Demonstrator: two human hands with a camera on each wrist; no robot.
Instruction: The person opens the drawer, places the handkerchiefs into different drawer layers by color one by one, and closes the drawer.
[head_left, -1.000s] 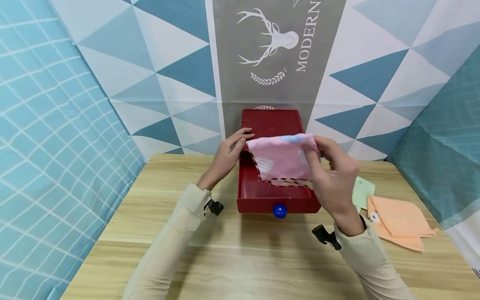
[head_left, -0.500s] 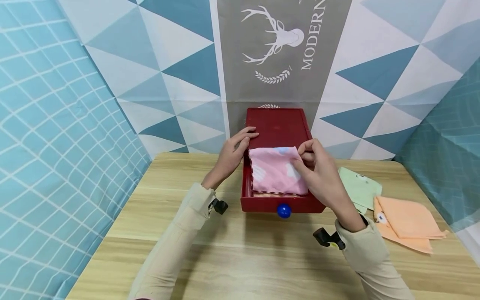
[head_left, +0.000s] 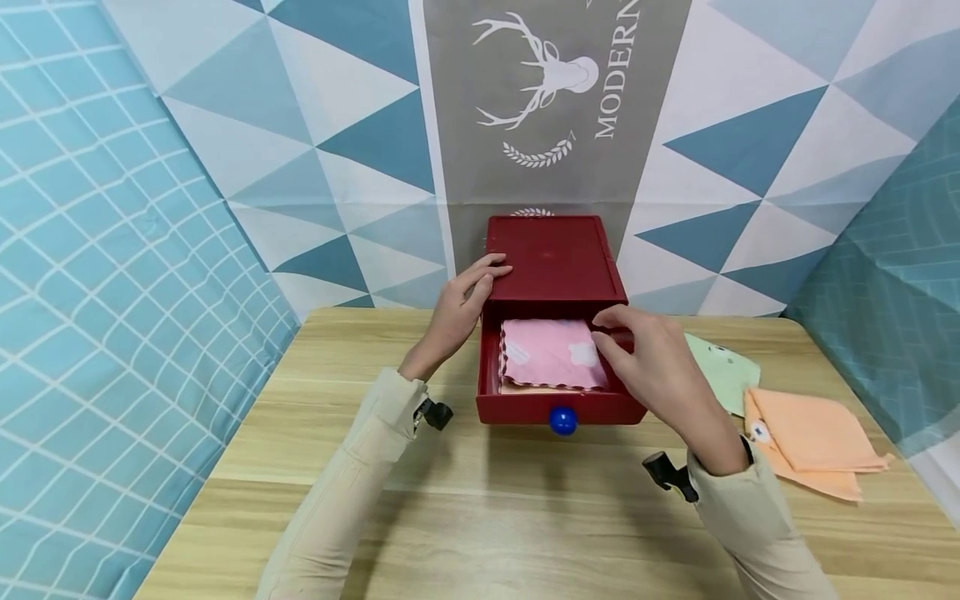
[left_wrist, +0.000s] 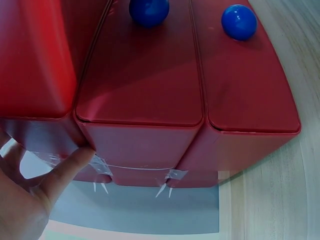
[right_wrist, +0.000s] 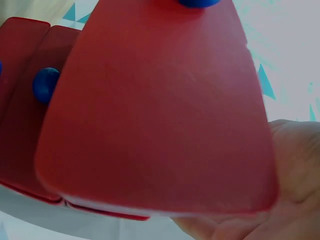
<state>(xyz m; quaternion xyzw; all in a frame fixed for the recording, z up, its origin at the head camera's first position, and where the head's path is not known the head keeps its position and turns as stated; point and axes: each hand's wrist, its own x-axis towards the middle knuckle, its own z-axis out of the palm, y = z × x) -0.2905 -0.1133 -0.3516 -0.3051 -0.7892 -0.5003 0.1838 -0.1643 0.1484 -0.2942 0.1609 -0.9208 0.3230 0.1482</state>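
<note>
A dark red drawer cabinet (head_left: 551, 258) stands against the back wall with its top drawer (head_left: 517, 410) pulled out by a round blue knob (head_left: 563, 421) side. Flat inside the drawer lies a folded pink cloth (head_left: 551, 354) with white patches, a dark scalloped edge and a pale yellow layer under it. My left hand (head_left: 457, 312) rests along the cabinet's left side, fingertips on its top. Over the drawer's right side is my right hand (head_left: 660, 358), thumb and fingers apart, holding nothing. From the right wrist camera, the drawer front (right_wrist: 160, 115) hides most of that hand.
Right of the cabinet, a light green cloth (head_left: 723, 371) and a folded orange cloth (head_left: 813, 433) lie on the wooden table (head_left: 480, 525). Two lower drawers (left_wrist: 140, 80) with blue knobs are pushed in. A patterned wall covering (head_left: 375, 100) hangs right behind.
The pink cloth has gone down from above the drawer to lie inside it. My right hand has let go of it and drawn slightly right. The left hand keeps its place.
</note>
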